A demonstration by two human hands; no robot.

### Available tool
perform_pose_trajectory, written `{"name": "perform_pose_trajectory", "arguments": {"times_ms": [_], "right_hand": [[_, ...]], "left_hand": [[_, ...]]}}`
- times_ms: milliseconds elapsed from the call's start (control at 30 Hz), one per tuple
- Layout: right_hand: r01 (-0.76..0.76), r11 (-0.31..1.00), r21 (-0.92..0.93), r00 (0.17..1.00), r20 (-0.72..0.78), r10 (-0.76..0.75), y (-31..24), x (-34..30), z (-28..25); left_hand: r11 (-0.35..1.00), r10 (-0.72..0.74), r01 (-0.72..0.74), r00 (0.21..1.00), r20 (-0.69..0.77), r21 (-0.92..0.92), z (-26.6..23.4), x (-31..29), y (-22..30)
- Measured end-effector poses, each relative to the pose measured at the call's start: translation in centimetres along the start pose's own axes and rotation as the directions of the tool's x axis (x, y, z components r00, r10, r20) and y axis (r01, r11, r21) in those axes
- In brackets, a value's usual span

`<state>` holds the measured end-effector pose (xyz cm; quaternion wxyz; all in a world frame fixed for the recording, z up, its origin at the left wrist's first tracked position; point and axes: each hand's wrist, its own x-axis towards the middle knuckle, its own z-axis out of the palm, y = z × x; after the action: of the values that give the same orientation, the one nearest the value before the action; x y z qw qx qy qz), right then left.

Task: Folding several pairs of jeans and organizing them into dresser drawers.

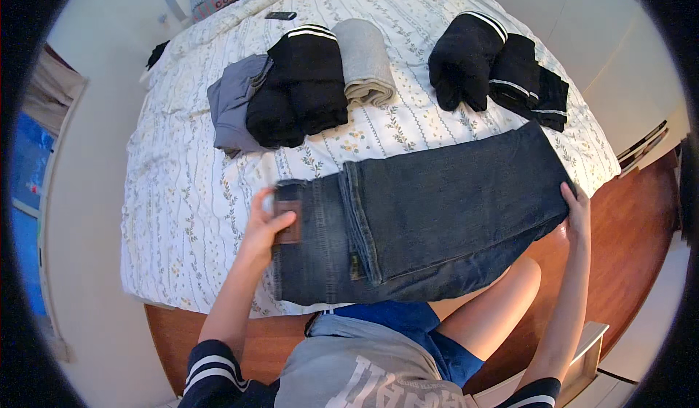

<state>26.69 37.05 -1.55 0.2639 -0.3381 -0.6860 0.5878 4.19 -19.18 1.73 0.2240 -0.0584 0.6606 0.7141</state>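
Note:
Between my two hands a pair of dark blue jeans (444,204) is stretched out sideways, folded, over the near edge of the bed. My left hand (263,222) grips the waistband end, its thumb on the brown leather patch (288,222). At the other end, my right hand (577,208) is closed on the folded edge, some of its fingers hidden behind the denim. The folded leg hems lie on top, short of the waistband.
The bed (175,218) has a white floral cover. Across it lie folded grey-blue clothing (237,106), black clothing with white stripes (302,87), a light grey roll (364,62) and several black folded garments (470,62). A dark remote or phone (280,16) lies farther back. A small wooden stand (582,357) is at lower right.

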Motion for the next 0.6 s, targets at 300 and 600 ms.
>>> {"name": "perform_pose_trajectory", "arguments": {"times_ms": [300,600], "right_hand": [[0.179,0.866,-0.466,0.984,0.078,-0.161,0.8,1.5,6.2],[-0.001,0.999,0.038,0.968,0.252,-0.009,-0.1,-2.9,4.6]], "left_hand": [[0.797,0.232,-0.115,0.965,-0.125,0.593,-7.2,4.2,-2.4],[0.64,-0.02,-0.061,0.995,0.097,0.766,5.6,2.1,2.0]]}}
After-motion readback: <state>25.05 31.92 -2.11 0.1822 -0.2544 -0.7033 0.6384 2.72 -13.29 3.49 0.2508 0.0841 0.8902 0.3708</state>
